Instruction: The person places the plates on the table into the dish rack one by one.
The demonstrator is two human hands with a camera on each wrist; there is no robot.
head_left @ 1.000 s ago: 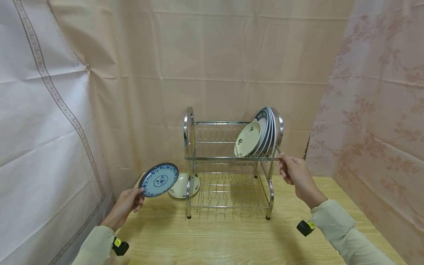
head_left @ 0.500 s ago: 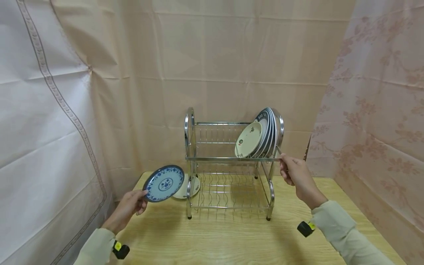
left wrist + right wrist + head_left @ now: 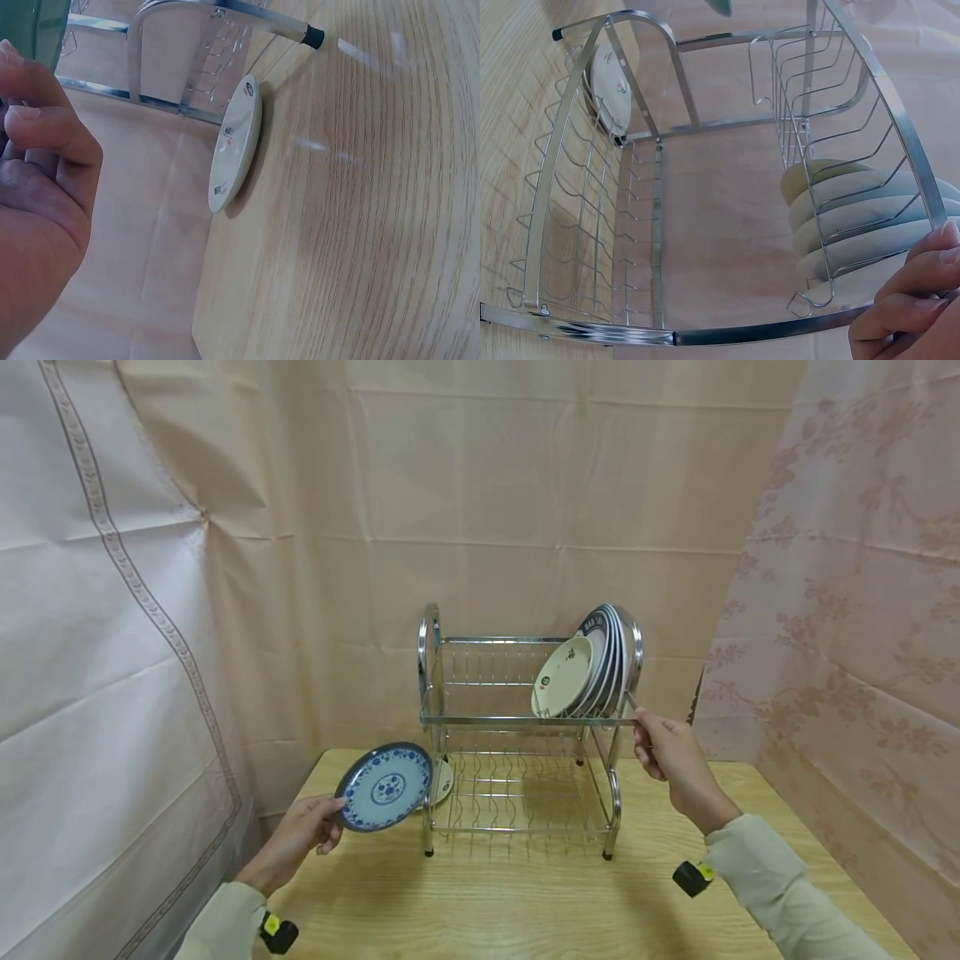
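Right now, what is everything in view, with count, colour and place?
Rack: 1, silver, on the table
Table: 1, light wood, beneath
Blue plate: 1, blue, held up at left
Cream plate: 1, cream, upper tier, right end
Other plates: several, white and dark, behind it
Table plate: 1, off-white, left of rack
Cloth: count unclear, beige to pink, back and sides
Wrist cameras: 2, black-yellow, one per wrist
Sleeves: 2, pale, forearms
Left hand: 1, bare, pinching blue plate
Right hand: 1, bare, gripping rack

Soft light glints off a chrome dish rack [image 3: 495,721], diffuse shadows falling on the wooden table [image 3: 517,910] in front of it; the left wrist view catches pale glare streaks near its foot.
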